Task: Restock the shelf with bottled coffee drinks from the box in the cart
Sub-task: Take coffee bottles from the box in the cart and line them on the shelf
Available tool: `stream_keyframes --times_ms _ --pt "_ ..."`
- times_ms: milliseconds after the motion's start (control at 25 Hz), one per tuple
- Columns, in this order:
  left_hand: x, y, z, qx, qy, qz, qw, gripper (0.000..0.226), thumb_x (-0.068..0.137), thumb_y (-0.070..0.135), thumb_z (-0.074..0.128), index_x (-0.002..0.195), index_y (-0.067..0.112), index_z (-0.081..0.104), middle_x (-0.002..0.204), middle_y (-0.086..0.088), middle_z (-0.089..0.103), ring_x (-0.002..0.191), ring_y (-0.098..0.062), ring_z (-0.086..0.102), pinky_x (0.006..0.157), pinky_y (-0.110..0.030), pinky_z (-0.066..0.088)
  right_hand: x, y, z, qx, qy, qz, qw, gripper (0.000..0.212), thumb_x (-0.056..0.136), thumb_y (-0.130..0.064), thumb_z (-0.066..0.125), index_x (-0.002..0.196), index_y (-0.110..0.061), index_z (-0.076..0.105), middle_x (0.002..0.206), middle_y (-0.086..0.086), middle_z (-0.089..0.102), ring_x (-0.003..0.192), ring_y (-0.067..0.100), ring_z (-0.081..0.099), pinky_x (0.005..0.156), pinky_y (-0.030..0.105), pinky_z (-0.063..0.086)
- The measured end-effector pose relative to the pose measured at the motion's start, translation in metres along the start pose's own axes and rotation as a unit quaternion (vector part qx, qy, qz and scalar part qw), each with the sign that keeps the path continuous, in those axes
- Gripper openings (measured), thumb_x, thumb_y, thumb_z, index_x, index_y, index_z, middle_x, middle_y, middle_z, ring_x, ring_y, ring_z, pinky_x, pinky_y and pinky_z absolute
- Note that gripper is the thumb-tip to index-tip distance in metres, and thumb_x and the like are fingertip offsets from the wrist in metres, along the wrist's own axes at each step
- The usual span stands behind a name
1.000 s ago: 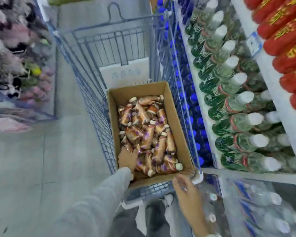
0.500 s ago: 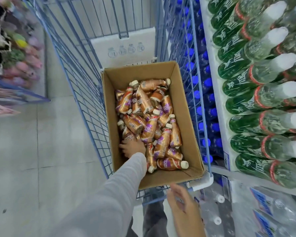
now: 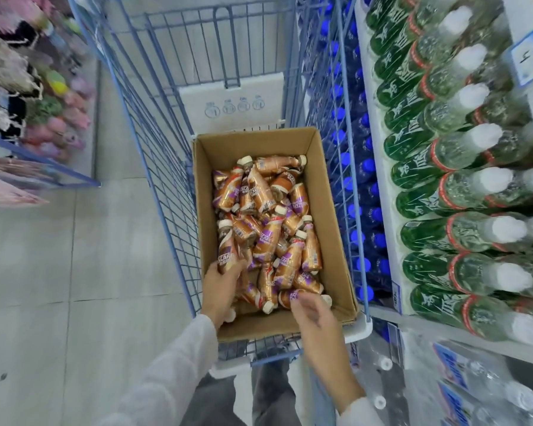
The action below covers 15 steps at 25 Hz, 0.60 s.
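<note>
Where the cardboard box point(image 3: 331, 241) sits at the near end of the blue wire cart point(image 3: 148, 167), the coffee bottles point(image 3: 277, 241) lie loosely heaped inside it, pointing in mixed directions. The left hand point(image 3: 220, 287) is at the box's near left corner, fingers curled around one held bottle point(image 3: 228, 250) whose cap points away from the person. The right hand point(image 3: 314, 315) is over the near wall of the box, fingers loosely bent, fingertips at a crosswise bottle point(image 3: 286, 298); whether they grasp it cannot be determined. Just right of the cart, the shelf point(image 3: 383, 210) carries rows of green-labelled bottles point(image 3: 419, 179) with white caps.
</note>
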<state>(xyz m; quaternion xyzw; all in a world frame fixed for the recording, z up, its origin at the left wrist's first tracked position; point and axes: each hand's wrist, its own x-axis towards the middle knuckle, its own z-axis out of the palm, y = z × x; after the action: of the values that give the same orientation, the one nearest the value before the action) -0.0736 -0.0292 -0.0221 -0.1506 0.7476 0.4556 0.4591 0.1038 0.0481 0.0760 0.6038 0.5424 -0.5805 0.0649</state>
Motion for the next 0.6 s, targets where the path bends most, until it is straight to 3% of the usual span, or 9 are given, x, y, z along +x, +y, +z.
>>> stream_keyframes --times_ms 80,160,240,440,600 --pt "-0.032 0.012 -0.028 -0.051 -0.045 0.017 0.998 0.06 0.073 0.049 0.083 0.123 0.023 0.063 0.107 0.0 0.078 0.094 -0.019 0.077 0.078 -0.038 0.063 0.039 -0.024 0.011 -0.022 -0.004 -0.018 1.0 0.025 0.096 -0.049 0.062 0.119 -0.041 0.059 0.12 -0.022 0.064 0.111 -0.002 0.059 0.081 0.013 0.044" --pt "-0.052 0.023 -0.052 -0.041 -0.056 0.036 0.997 0.058 0.069 0.052 0.083 0.119 0.028 0.066 0.106 0.004 0.078 0.095 -0.017 0.077 0.075 -0.032 0.062 0.092 -0.052 0.031 -0.052 0.0 -0.043 0.998 0.04 0.096 -0.047 0.062 0.131 -0.032 0.052 0.131 -0.01 0.061 0.114 0.008 0.059 0.091 0.029 0.053" --pt "-0.061 0.026 -0.072 -0.052 -0.058 0.047 0.996 0.056 0.069 0.053 0.082 0.118 0.031 0.068 0.11 0.004 0.077 0.099 -0.019 0.076 0.077 -0.033 0.061 0.151 -0.083 0.055 -0.104 0.023 -0.066 0.992 0.057 0.095 -0.038 0.065 0.143 -0.019 0.043 0.143 0.002 0.054 0.126 0.022 0.055 0.105 0.043 0.049" --pt "-0.059 0.028 -0.095 -0.074 -0.071 0.048 0.994 0.054 0.065 0.052 0.083 0.114 0.032 0.072 0.113 -0.001 0.077 0.101 -0.023 0.075 0.072 -0.03 0.061 0.256 -0.123 0.107 -0.29 0.08 -0.094 0.949 0.066 0.093 -0.025 0.067 0.146 -0.005 0.033 0.15 0.02 0.041 0.138 0.037 0.041 0.113 0.046 0.037" --pt "-0.052 0.027 -0.104 -0.086 -0.089 0.047 0.991 0.046 0.069 0.047 0.082 0.111 0.033 0.073 0.114 -0.005 0.076 0.103 -0.026 0.074 0.074 -0.03 0.061 0.288 -0.12 0.121 -0.324 0.131 -0.103 0.931 0.059 0.091 -0.025 0.067 0.139 -0.005 0.039 0.143 0.024 0.047 0.133 0.041 0.045 0.109 0.048 0.041"
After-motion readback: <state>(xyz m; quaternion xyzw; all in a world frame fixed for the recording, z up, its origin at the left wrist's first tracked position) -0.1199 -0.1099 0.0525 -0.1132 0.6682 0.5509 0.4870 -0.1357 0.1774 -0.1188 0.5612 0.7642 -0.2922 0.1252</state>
